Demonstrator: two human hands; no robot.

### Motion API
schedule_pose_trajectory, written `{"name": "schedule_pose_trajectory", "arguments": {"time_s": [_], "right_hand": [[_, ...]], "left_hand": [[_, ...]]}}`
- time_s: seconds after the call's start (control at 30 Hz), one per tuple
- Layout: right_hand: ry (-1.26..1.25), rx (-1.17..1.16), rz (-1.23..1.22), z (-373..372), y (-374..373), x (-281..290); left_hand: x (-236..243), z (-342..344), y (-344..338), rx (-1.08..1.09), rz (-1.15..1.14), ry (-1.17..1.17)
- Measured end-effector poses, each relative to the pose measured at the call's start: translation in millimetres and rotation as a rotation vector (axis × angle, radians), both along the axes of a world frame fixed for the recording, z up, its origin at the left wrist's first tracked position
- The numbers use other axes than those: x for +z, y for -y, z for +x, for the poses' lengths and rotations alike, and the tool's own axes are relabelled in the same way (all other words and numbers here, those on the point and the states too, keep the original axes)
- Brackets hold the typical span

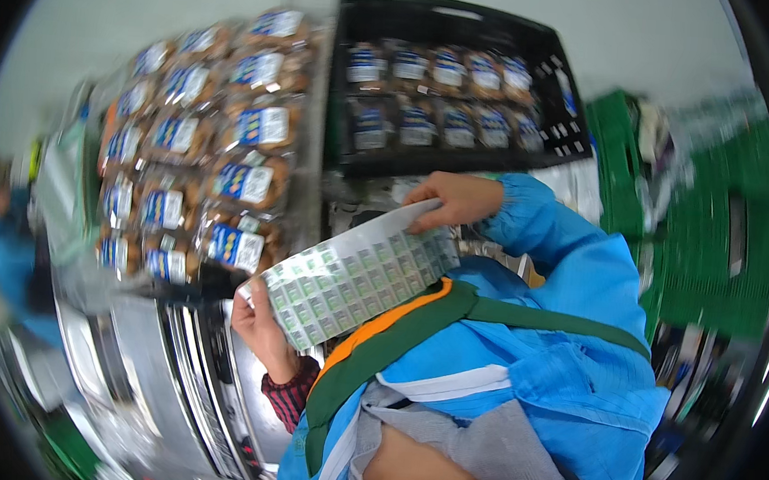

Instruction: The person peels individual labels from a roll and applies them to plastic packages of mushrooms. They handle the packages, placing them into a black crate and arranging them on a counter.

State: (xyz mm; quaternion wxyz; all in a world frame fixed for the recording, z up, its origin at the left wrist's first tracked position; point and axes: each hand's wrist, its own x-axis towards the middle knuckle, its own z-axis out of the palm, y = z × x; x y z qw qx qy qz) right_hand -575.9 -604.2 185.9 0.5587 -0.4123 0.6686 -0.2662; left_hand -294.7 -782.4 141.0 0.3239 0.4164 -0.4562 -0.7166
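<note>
Both my hands hold a sheet of small green-and-white stickers [355, 278], tilted in front of my body. My left hand [264, 330] grips its lower left corner, thumb on top. My right hand [454, 200] pinches the sheet's upper right edge. Just beyond my left hand lie rows of clear packs of brown baked goods [246, 184] with blue-and-white labels. A black crate [461, 167] stands beyond my right hand, with two rows of similar packs [447, 70] in it.
Green plastic crates [723, 237] are stacked at the right, with crumpled clear film [665, 179] beside them. Metal rails [201, 379] run at the lower left. Another person in blue [18, 250], blurred, is at the far left.
</note>
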Motion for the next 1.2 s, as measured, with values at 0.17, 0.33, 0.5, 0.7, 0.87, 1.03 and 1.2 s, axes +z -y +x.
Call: {"name": "schedule_pose_trajectory", "arguments": {"time_s": [0.17,0.33,0.5,0.7,0.87,1.03,1.2], "right_hand": [[0.036,-0.452,-0.191,23.4,-80.4,-28.1],[-0.025,-0.73,-0.409,8.0,-128.0,-18.7],[0.001,-1.415,-0.647,-60.6,-228.3,-6.6],[-0.373,-2.192,-0.793,-183.8,-433.7,-77.2],[-0.265,-2.614,-0.862,-229.0,-492.1,-124.9],[-0.39,-2.585,-0.683,-276.7,-546.1,-232.5],[-0.903,-1.92,0.588,-301.4,-646.4,-355.4]], "left_hand": [[5.6,-18.0,-25.1,-0.085,-0.104,-0.018],[44.1,-69.1,-66.5,0.052,-0.133,0.046],[54.7,-123.3,-106.6,-0.292,-0.203,0.036],[52.4,-219.2,-192.8,-0.546,-0.25,0.01],[54.2,-258.8,-245.6,-0.62,-0.238,0.107],[49.8,-275.0,-270.0,-0.571,-0.188,0.212],[48.2,-276.5,-272.1,-0.601,-0.162,0.312]]}}
